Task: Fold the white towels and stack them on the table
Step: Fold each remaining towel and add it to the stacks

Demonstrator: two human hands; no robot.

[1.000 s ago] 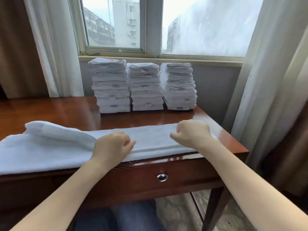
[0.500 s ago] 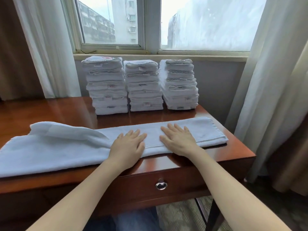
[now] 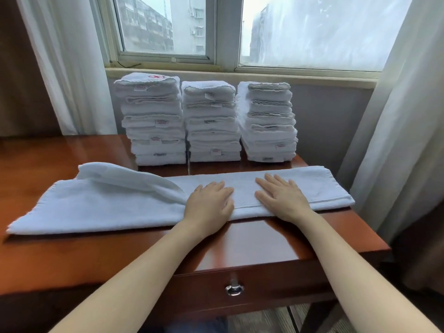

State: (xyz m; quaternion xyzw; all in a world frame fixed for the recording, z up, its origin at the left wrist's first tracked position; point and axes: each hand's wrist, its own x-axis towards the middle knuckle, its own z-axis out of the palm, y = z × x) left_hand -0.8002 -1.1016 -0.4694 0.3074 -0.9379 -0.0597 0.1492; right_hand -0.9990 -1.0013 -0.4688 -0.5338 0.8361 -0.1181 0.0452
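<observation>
At the far left a pale curtain [image 3: 60, 68] hangs beside the window [image 3: 163, 25]. A reddish wooden table [image 3: 60, 255] runs across the view, and a long white towel [image 3: 96, 207] lies along it, folded lengthwise into a strip. The towel's left part is loose, its upper layer bulging in a rumpled hump.

Behind it, against the wall under the sill, folded white towels stand in three piles side by side: the left stack [image 3: 153, 118], which bears a red mark on top, the middle stack [image 3: 212, 123] and the right stack [image 3: 269, 123].

The left hand [image 3: 209, 203] lies palm down on the middle of the strip, its fingers [image 3: 217, 186] straight and close together, pressing the cloth and gripping nothing. Just beside it, with a strip of towel between, the right hand [image 3: 281, 195] rests flat too, fingers slightly spread, holding nothing.

Right of the hands the towel lies smooth, ending near the table's right edge. A metal drawer knob [image 3: 234, 288] shows on the table's front. A second curtain [image 3: 396, 140] hangs at the far right.
</observation>
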